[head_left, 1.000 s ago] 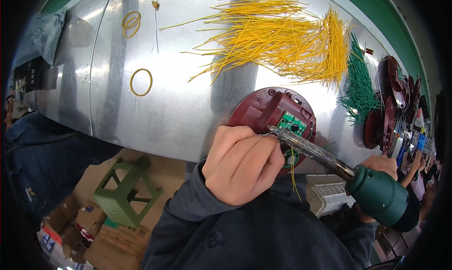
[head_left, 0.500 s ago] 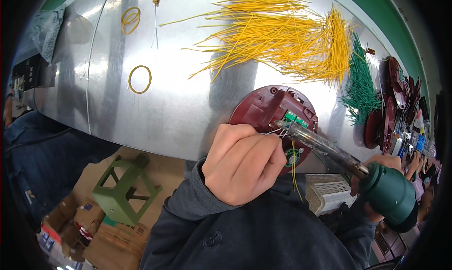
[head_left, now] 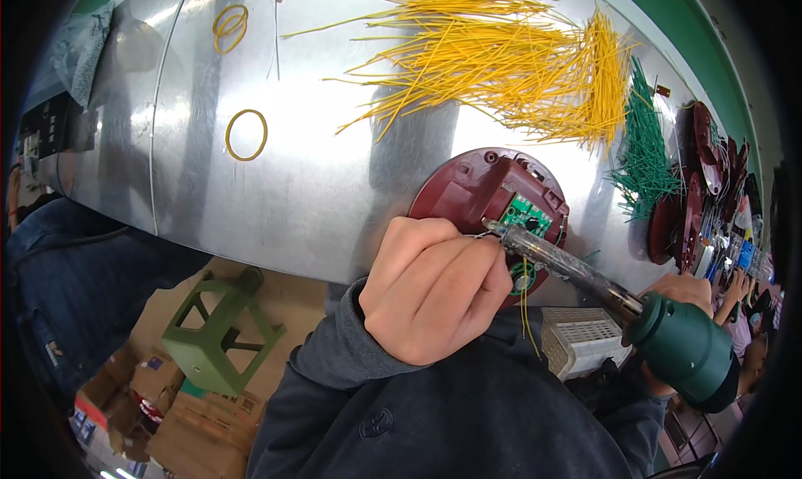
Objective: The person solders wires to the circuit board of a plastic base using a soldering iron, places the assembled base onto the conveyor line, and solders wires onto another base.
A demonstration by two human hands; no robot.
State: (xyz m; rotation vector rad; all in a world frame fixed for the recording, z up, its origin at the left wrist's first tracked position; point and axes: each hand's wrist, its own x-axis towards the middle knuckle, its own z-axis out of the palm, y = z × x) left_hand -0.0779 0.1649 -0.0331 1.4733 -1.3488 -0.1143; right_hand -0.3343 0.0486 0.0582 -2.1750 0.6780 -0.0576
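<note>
A round dark red plastic housing [head_left: 451,187] lies at the table's front edge, with a green circuit board [head_left: 528,215] inside it. My left hand [head_left: 439,291] rests over its near left part, its fingers pinched on thin light wires [head_left: 483,233]. My right hand [head_left: 678,290] grips a soldering iron [head_left: 572,266] by its green handle; the handle hides most of the fingers. The iron's tip touches or hovers at the wires beside the board; I cannot tell which. Thin yellow wires [head_left: 525,312] hang from the housing past a small round green-rimmed part [head_left: 524,275].
A heap of yellow wires [head_left: 501,70] and a bundle of green wires [head_left: 645,145] lie beyond the housing. More dark red housings [head_left: 668,220] are stacked at the right. Rubber bands [head_left: 246,135] lie left. Below are a green stool [head_left: 213,333], cardboard boxes [head_left: 209,429] and a light basket [head_left: 581,339].
The iron has shifted slightly left and down, its tip now closer to my left fingertips. More of the circuit board shows. My left hand keeps its pinch.
</note>
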